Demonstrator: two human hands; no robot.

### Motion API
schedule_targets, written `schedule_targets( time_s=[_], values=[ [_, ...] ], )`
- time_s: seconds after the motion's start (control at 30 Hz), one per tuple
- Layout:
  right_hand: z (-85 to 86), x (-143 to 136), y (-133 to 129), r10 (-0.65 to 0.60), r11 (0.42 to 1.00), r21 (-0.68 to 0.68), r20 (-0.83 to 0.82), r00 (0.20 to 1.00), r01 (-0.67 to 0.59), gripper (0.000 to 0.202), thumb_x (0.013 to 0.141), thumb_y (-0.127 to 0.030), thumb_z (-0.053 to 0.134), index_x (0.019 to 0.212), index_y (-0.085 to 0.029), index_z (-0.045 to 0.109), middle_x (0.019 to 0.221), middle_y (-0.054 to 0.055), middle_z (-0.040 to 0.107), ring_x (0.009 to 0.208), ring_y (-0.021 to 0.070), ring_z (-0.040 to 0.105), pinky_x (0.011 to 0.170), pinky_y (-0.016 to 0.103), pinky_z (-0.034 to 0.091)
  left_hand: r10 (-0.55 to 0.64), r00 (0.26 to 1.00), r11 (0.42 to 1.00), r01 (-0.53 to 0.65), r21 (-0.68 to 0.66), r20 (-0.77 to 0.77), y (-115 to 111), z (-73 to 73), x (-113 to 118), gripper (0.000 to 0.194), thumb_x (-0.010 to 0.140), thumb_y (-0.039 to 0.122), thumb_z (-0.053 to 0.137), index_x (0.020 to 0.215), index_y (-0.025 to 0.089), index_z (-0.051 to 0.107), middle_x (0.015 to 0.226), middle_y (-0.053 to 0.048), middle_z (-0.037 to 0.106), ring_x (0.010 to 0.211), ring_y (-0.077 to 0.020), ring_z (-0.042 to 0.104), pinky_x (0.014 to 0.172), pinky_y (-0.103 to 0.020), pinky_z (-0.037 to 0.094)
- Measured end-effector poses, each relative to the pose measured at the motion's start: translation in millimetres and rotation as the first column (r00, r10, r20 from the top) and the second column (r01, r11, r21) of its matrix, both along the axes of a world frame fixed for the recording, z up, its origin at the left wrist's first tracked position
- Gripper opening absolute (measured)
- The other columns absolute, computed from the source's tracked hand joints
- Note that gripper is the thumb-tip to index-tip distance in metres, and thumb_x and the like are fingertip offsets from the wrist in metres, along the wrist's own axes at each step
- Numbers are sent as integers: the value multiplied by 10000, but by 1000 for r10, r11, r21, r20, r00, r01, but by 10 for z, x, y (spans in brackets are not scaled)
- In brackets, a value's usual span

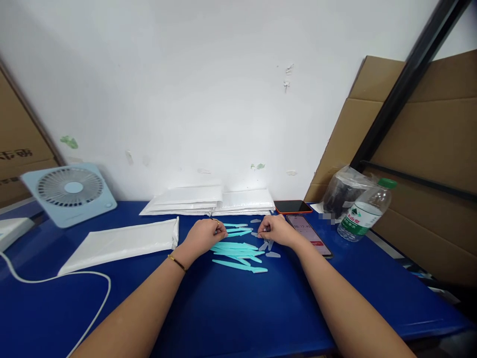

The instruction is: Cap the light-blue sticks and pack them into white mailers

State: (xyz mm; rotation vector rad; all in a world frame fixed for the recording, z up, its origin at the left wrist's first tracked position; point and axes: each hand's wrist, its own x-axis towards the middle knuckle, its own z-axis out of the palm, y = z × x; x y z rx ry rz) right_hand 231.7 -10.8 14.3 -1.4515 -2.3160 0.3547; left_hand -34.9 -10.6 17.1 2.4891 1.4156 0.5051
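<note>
Several slim turquoise plastic sticks (238, 267) lie in a loose pile on the blue table, most pointing left to right. My left hand (204, 234) is at the pile's upper left, its fingers pinched round the end of a turquoise stick (240, 233). To the right, my right hand (275, 230) has its thumb and fingertips closed on a small translucent cap (255, 234) beside the stick's tip. More translucent caps (273, 254) are scattered under and below my right hand.
White padded packets (246, 201) lie along the wall, another (122, 243) at left. A blue fan (70, 191) and white cable (106, 298) are further left. Right are two phones (311, 236) (293, 206), a water bottle (363, 216) and a plastic-wrapped roll (345, 191).
</note>
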Motion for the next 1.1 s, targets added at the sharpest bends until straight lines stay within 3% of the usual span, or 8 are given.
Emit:
schedule_targets(
  time_s=[0.2,0.57,0.87,1.0,1.1],
  values=[
    [-40,-15,16,0,999,54,-1,1000,0,90,684,-298,649,663,-222,691,715,-10,657,641,120,581,721,250,340,-29,1000,999,29,43,0,47,-112,13,159,753,274,499,751,234,653,802,4,644,720,-137,561,621,-209,367],
    [-15,-13,15,20,996,85,52,998,-25,196,795,-297,532,715,-202,684,784,9,633,694,124,556,765,300,283,-48,999,998,47,29,4,30,-84,14,163,750,316,518,761,247,666,797,12,646,723,-141,559,602,-212,366],
    [-11,18,14,69,995,67,37,997,-72,114,714,-322,640,724,-229,706,760,7,644,673,130,573,787,316,303,-32,999,998,33,52,-17,56,-103,10,136,744,292,538,749,259,670,776,24,644,715,-137,556,607,-212,359],
    [-80,-106,27,123,990,70,-22,992,-122,130,738,-317,621,747,-221,708,763,18,635,657,127,572,723,289,349,-15,1000,997,17,75,-17,86,-143,25,126,746,299,551,755,261,671,782,25,642,721,-138,555,615,-216,356],
    [-126,-241,50,130,986,115,-34,991,-125,99,745,-279,619,737,-224,702,776,9,636,672,121,566,759,303,343,-14,1000,996,15,89,-11,97,-163,48,131,756,300,549,771,255,671,812,21,646,742,-139,557,651,-221,364]
  ],
)
